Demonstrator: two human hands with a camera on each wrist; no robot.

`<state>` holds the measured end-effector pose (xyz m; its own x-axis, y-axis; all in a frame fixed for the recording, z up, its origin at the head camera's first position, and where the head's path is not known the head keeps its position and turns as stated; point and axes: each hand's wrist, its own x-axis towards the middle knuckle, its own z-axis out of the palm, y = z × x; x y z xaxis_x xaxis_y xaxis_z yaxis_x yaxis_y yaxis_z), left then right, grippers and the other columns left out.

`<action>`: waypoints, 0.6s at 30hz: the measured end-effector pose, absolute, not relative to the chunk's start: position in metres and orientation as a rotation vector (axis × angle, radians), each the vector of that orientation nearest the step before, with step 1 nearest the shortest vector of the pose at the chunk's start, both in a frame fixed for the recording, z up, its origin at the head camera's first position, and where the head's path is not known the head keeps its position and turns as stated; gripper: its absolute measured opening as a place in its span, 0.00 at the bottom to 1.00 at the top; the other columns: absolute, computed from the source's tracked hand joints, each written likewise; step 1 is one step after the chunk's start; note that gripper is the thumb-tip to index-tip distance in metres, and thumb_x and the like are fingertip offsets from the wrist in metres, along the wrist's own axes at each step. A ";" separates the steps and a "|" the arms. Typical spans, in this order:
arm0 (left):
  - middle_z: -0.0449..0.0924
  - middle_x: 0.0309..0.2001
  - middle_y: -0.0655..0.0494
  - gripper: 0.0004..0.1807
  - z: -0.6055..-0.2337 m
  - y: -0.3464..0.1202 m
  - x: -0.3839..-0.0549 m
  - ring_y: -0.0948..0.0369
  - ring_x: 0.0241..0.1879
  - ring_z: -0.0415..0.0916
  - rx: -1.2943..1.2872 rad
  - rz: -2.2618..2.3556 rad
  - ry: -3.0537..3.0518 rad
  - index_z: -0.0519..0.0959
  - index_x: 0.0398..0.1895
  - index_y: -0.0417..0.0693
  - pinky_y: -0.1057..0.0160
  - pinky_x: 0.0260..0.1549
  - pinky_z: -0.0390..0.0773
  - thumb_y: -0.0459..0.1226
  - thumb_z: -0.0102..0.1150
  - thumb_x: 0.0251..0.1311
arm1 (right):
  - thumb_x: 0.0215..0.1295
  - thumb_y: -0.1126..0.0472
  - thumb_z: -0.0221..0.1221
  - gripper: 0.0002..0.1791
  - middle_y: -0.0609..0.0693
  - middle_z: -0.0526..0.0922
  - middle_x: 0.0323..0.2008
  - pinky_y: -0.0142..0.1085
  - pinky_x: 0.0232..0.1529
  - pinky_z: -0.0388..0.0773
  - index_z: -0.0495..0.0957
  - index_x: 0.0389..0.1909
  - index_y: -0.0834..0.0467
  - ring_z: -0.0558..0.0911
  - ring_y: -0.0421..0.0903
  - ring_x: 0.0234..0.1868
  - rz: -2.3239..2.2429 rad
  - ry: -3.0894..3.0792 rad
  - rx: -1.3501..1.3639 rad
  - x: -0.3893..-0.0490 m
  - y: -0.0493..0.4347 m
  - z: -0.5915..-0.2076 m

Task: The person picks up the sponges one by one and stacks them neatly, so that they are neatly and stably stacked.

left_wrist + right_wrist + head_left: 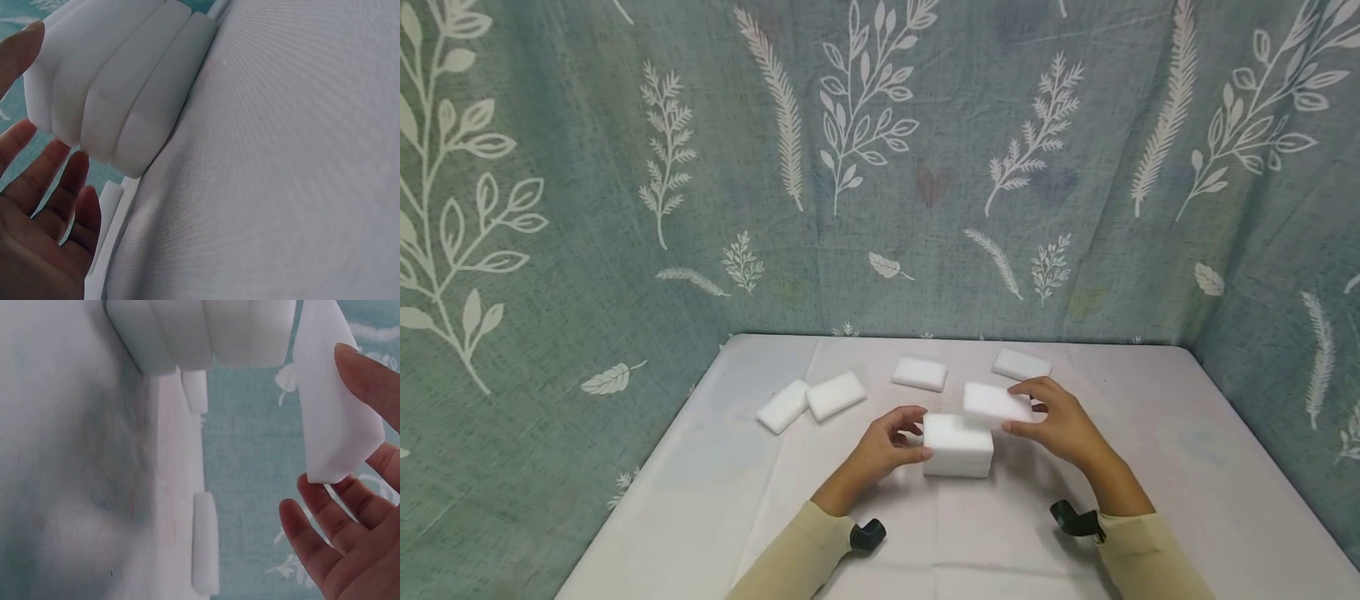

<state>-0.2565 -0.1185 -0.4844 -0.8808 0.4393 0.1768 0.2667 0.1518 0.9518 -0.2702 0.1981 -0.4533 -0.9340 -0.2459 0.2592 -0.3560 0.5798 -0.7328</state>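
Observation:
Several white sponge blocks lie flat on one another in a neat stack (957, 460) in the middle of the table. At its left end, my left hand (886, 443) holds the stack, thumb at the front and fingers toward the back. In the left wrist view, the stacked sponges (125, 87) show as separate layers. Just over the stack's right rear part, my right hand (1054, 423) pinches another white sponge (992, 402) between thumb and fingers. The right wrist view shows this sponge (331, 406) tilted, with a narrow gap to the top of the stack.
Two loose sponges, one (782, 407) beside another (837, 395), lie at the back left. Further sponges lie behind the stack (919, 374) and at the back right (1021, 364). A white cloth (700, 508) covers the table, and leaf-patterned green fabric (925, 275) encloses it.

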 end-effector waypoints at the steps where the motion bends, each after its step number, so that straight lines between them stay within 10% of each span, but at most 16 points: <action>1: 0.77 0.54 0.47 0.34 -0.484 -0.119 -0.257 0.43 0.53 0.73 0.703 1.825 2.274 0.71 0.63 0.37 0.42 0.51 0.73 0.34 0.73 0.52 | 0.47 0.46 0.75 0.33 0.50 0.74 0.55 0.49 0.54 0.75 0.79 0.54 0.54 0.74 0.53 0.57 1.289 -2.667 0.534 -0.270 0.197 -0.453; 18: 0.78 0.53 0.47 0.33 -0.482 -0.118 -0.256 0.42 0.53 0.73 0.696 1.807 2.282 0.71 0.62 0.37 0.44 0.50 0.74 0.34 0.72 0.53 | 0.45 0.46 0.76 0.31 0.47 0.75 0.52 0.47 0.52 0.77 0.80 0.51 0.52 0.75 0.49 0.54 1.295 -2.621 0.657 -0.262 0.177 -0.454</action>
<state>-0.2562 -0.1182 -0.4821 -0.8814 0.4421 0.1665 0.2633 0.1672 0.9501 -0.2623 0.1774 -0.4541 -0.8938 -0.3191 0.3152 -0.4442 0.5324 -0.7206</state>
